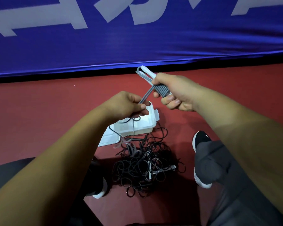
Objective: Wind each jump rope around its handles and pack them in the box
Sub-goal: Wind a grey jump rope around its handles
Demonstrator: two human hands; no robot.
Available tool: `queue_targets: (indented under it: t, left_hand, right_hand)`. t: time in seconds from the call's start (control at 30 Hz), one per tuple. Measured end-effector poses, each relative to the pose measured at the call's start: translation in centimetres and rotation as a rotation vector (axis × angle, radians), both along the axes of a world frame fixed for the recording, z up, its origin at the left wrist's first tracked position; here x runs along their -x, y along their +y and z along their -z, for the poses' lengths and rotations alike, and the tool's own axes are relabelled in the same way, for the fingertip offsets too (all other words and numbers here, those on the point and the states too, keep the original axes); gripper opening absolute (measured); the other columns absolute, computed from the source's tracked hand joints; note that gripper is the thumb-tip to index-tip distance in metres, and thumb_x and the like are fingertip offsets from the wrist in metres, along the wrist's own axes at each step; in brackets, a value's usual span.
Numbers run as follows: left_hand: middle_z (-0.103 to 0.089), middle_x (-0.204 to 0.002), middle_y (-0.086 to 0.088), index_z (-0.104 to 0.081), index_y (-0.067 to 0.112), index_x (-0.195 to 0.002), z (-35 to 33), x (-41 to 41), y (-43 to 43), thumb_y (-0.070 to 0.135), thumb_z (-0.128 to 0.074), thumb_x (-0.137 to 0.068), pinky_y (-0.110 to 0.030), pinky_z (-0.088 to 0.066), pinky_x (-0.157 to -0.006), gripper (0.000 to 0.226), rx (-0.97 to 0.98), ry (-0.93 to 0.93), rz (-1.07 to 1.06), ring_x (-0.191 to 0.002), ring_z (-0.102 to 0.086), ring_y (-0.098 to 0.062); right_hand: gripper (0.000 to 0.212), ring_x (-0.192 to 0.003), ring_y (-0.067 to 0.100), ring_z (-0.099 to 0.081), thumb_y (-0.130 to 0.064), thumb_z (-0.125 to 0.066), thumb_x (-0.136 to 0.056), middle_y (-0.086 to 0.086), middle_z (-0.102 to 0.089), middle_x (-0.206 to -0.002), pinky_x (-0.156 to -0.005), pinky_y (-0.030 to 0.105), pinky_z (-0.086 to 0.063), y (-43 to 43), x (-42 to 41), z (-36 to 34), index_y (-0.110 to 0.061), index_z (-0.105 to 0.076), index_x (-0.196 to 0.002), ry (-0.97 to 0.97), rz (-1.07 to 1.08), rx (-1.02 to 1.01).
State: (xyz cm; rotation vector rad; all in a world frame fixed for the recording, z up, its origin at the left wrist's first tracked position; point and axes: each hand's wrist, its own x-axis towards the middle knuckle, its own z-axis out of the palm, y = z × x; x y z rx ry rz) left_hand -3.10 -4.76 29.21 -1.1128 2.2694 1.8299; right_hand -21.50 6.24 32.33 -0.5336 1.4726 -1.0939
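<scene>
My right hand (173, 93) grips a pair of white jump rope handles (145, 71) with grey rope (161, 90) coiled in several turns around them. The handles' far ends stick out above my fist. My left hand (129, 104) pinches the free grey strands leading off that coil, a little lower and to the left. Below my hands an open white box (149, 123) sits on the red floor, with thin cord trailing across it. A tangled pile of black and grey jump ropes (145, 167) lies on the floor just in front of the box.
A blue banner with white lettering (137, 38) runs along the far edge of the red floor (39, 111). My feet in black shoes with white soles (201, 141) flank the rope pile; the left shoe (100, 191) is partly hidden under my forearm.
</scene>
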Motion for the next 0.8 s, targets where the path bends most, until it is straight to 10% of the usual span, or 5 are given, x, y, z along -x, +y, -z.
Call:
queue_targets:
  t: [0.27, 0.6, 0.8]
  left_hand:
    - [-0.071, -0.085, -0.009, -0.075, 0.008, -0.103, 0.4, 0.0, -0.8, 0.015, -0.065, -0.103, -0.034, -0.061, -0.090, 0.012, -0.200, 0.185, -0.166, -0.094, -0.068, -0.026]
    - [-0.081, -0.090, 0.000, -0.084, 0.026, -0.097, -0.3, -0.6, -1.9, 0.022, -0.087, -0.085, -0.049, -0.062, -0.091, 0.013, 0.347, 0.076, -0.018, -0.086, -0.075, -0.020]
    - [-0.077, -0.087, -0.010, -0.075, 0.004, -0.095, -1.3, -0.4, -1.2, -0.011, -0.067, -0.089, -0.020, -0.052, -0.064, 0.018, 0.383, 0.206, -0.008, -0.068, -0.067, -0.006]
  right_hand:
    - [0.020, -0.044, 0.007, -0.025, -0.034, -0.057, -0.100, 0.003, -0.055, -0.076, -0.031, 0.017, -0.019, 0.1, 0.2, -1.0, -0.015, -0.051, -0.097, -0.176, -0.035, 0.081]
    - [0.030, -0.037, 0.004, -0.029, -0.034, -0.051, -0.097, 0.006, -0.055, -0.067, -0.037, 0.017, -0.008, 1.3, -0.3, -1.6, -0.006, -0.057, -0.088, -0.248, -0.313, 0.005]
    - [0.047, -0.034, 0.004, -0.029, -0.037, -0.054, -0.088, 0.012, -0.060, -0.067, -0.038, 0.015, -0.010, 2.0, -1.1, -0.9, 0.001, -0.070, -0.112, -0.256, -0.622, -0.174]
